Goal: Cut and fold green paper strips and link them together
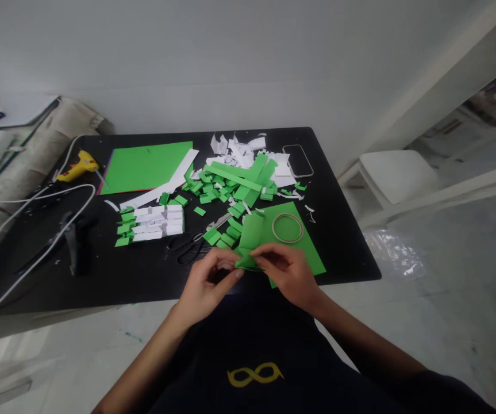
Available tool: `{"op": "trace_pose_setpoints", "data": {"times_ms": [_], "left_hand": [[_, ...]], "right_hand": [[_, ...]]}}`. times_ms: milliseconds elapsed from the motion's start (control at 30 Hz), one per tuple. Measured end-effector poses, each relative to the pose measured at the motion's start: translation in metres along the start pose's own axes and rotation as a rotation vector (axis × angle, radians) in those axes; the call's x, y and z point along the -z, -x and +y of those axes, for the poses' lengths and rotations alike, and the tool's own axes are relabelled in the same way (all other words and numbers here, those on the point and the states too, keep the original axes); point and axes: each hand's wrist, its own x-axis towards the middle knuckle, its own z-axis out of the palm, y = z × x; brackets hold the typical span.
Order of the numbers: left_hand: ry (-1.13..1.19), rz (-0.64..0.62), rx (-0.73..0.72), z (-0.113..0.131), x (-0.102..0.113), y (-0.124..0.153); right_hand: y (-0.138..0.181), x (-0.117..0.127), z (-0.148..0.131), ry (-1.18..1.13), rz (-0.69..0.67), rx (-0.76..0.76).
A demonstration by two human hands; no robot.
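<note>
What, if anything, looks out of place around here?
The clear plastic stands out: it lies crumpled on the floor to the right of the black table, like dropped litter. On the table, the white scraps sit in a jumbled heap, unlike the tidier rows of folded paper nearby.

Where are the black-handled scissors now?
In the head view, left of centre, the black-handled scissors lie on the black table just beyond the left hand, between the white-and-green paper rows and folded green paper pieces.
</note>
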Motion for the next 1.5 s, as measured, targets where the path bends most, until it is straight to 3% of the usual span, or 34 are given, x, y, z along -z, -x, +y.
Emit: {"op": "trace_pose_setpoints", "data": {"times_ms": [133,667,900,1500], "left_hand": [[-0.143,-0.095,-0.093,0.001,0.006,-0.001],[-0.211,-0.157,-0.182,0.005,0.014,-0.003],[-0.156,-0.028,-0.082,-0.002,0.003,0.000],[-0.129,-0.041,-0.109,-0.009,0.002,0.000]], "right_hand": [[-0.001,0.001,-0.003,0.009,0.014,0.002],[-0.002,0.000,-0.001,0.000,0.044,0.057],[-0.002,-0.002,0.000,-0.002,0.063,0.092],[0.000,-0.002,0.002,-0.015,0.071,0.051]]}}
